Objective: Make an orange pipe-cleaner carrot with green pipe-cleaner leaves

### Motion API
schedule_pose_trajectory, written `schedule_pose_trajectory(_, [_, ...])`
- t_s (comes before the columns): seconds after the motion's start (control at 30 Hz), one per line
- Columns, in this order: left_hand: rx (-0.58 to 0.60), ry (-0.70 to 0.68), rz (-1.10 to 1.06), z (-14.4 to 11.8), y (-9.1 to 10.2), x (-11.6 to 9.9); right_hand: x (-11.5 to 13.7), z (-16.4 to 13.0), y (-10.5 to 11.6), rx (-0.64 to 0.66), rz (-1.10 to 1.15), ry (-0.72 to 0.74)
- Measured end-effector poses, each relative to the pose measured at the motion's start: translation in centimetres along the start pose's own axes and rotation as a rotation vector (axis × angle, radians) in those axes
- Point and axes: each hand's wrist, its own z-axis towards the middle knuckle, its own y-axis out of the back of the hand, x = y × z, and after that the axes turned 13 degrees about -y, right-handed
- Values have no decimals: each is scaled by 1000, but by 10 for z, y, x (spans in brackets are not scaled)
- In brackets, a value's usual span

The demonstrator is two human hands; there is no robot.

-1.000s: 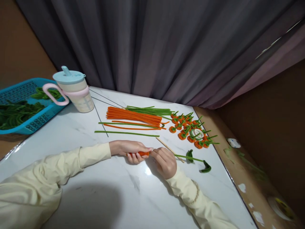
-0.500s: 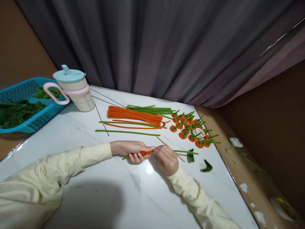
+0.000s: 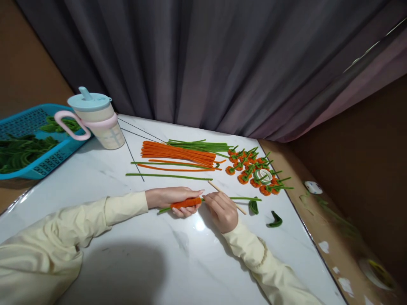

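Two bare hands meet above the white marbled table (image 3: pixel 203 267), both at work on one tightly wound orange pipe-cleaner coil (image 3: pixel 186 203). The left hand (image 3: pixel 170 197) cradles it in a loose, partly opened grip: fingers curled beneath, thumb stretched along the far side, most of the orange exposed. Green pipe cleaner (image 3: pixel 248 198) shows at both ends of the coil, and a long length runs out beyond the right hand (image 3: pixel 221 212). That hand is nearly closed, thumb and fingertips pinched together on the green just beside the coil's end; the exact contact is too small to make out. A thin wooden stick (image 3: pixel 215 187) lies slantwise, partly hidden behind the right hand. Near the green tip sits a curled dark-green leaf (image 3: pixel 253 207); farther off, an orange pipe-cleaner bundle (image 3: pixel 178 152).
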Motion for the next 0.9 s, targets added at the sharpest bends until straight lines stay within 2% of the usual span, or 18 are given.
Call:
schedule_pose_trajectory(0.2, [-2,-54,-78,3,8,3,-8,-1,3,-38,-25,-57])
schedule_pose_trajectory(0.5, [-42,-171,34,-2,-4,0,-9,-2,4,-30,-47,-21])
schedule_pose_trajectory(0.9, [10,-120,32,1,2,4,-6,0,7,-4,-43,-1])
